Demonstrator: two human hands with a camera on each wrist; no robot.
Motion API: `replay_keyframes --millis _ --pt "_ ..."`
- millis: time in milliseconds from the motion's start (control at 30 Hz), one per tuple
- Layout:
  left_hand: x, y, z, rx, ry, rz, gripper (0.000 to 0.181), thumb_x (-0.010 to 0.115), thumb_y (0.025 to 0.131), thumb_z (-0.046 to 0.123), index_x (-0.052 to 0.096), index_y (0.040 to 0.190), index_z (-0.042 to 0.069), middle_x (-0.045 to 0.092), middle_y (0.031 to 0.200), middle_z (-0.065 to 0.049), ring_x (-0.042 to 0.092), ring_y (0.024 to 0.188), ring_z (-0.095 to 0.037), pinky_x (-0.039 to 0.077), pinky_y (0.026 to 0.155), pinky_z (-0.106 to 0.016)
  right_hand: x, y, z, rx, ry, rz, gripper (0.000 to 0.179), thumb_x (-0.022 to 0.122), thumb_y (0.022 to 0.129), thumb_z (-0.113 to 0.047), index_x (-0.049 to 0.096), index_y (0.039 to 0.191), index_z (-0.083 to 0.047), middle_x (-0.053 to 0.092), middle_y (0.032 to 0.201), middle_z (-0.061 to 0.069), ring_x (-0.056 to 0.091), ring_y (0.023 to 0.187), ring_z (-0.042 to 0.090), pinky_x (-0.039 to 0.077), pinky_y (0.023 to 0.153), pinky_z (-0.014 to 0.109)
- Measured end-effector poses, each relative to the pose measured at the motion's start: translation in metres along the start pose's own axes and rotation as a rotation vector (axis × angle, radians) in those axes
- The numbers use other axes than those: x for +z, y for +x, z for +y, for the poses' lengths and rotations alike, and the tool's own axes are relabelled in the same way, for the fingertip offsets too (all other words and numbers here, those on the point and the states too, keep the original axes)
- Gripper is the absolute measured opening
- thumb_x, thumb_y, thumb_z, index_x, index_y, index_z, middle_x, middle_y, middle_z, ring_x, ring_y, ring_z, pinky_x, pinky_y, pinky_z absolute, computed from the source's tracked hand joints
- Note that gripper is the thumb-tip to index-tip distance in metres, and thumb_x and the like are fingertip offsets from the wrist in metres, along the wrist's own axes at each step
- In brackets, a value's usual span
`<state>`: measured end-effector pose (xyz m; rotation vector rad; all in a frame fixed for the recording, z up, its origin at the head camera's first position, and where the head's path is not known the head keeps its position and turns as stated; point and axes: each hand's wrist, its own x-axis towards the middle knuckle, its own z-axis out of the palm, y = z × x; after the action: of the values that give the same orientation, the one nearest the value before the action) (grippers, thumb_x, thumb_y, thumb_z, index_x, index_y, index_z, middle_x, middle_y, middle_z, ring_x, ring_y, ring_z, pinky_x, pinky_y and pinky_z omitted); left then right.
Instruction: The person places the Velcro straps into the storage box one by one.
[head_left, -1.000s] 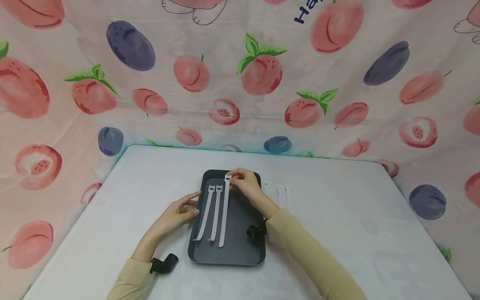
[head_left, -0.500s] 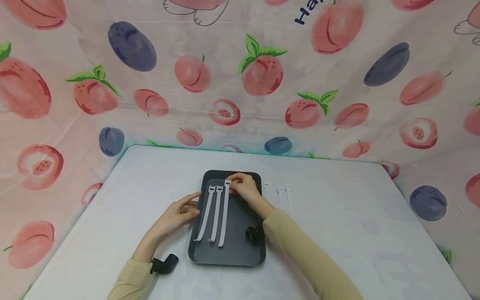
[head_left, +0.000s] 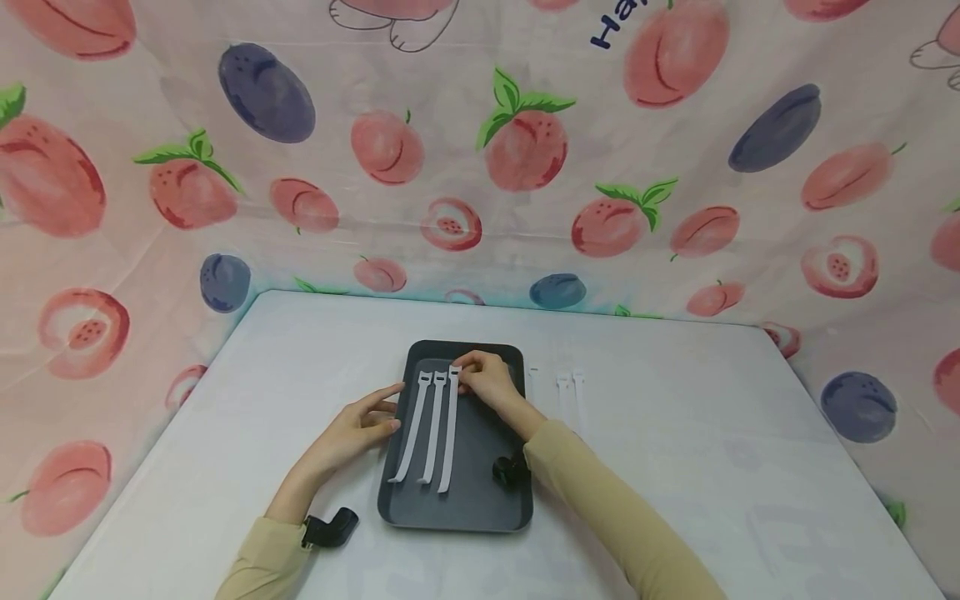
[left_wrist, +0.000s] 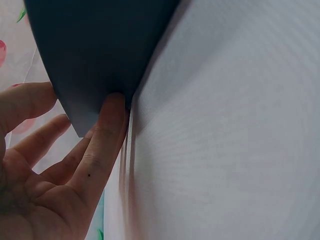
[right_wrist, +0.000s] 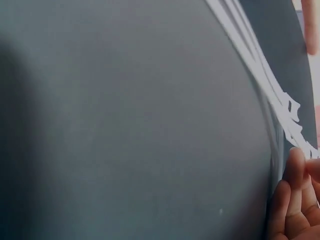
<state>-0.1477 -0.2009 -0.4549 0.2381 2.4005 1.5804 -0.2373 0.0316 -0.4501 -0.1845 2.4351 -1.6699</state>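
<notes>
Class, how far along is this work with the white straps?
Looks done: two white cable straps lie in the dark gray tray. In hand: the right hand pinches a third strap at its head; the left hand touches the tray's side. Likely left: three more straps on the white table.

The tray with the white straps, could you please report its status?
Right grip pinching rightmost strap in tray. Left grip touching tray's left side. More straps on table; nothing visibly blocking.
</notes>
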Motion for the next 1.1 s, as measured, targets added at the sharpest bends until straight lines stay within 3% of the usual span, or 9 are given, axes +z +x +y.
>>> replay_keyframes --millis 400,700,900,1100 --pt "0.0012 0.0003 0.002 -0.015 -0.016 -0.001 0.059 0.061 0.094 0.019 0.038 0.148 0.018 0.052 0.134 -0.023 0.06 0.116 -0.031 0.052 0.093 -0.042 -0.0022 -0.0022 0.0012 -0.045 -0.151 -0.004 0.018 0.056 0.089 0.001 0.069 0.102 0.0 0.07 0.075 0.016 0.063 0.056 0.013 0.041 0.052 0.019" --pt "0.0016 0.0009 0.0027 -0.007 0.0 0.003 0.058 0.061 0.094 0.018 0.038 0.148 0.016 0.052 0.133 -0.023 0.061 0.115 -0.031 0.052 0.092 -0.041 -0.0045 -0.0028 -0.001 -0.054 -0.196 -0.032 0.019 0.058 0.088 0.0 0.068 0.103 0.0 0.071 0.078 0.015 0.067 0.061 0.015 0.04 0.054 0.018" --pt "0.0004 -0.0002 0.003 -0.008 0.003 0.001 0.059 0.061 0.094 0.02 0.038 0.148 0.016 0.052 0.133 -0.024 0.06 0.116 -0.031 0.052 0.092 -0.04 -0.0056 -0.0026 -0.0028 -0.021 -0.214 -0.077 0.021 0.06 0.088 -0.003 0.067 0.107 -0.001 0.072 0.083 0.014 0.068 0.067 0.015 0.047 0.062 0.021" --pt "-0.0005 -0.0006 0.0015 -0.014 -0.006 0.002 0.059 0.062 0.093 0.02 0.038 0.148 0.017 0.053 0.133 -0.022 0.06 0.116 -0.031 0.051 0.093 -0.042 -0.007 -0.0037 -0.0069 0.02 -0.166 -0.103 0.022 0.06 0.088 -0.002 0.066 0.11 0.0 0.071 0.089 0.017 0.07 0.074 0.021 0.053 0.07 0.027"
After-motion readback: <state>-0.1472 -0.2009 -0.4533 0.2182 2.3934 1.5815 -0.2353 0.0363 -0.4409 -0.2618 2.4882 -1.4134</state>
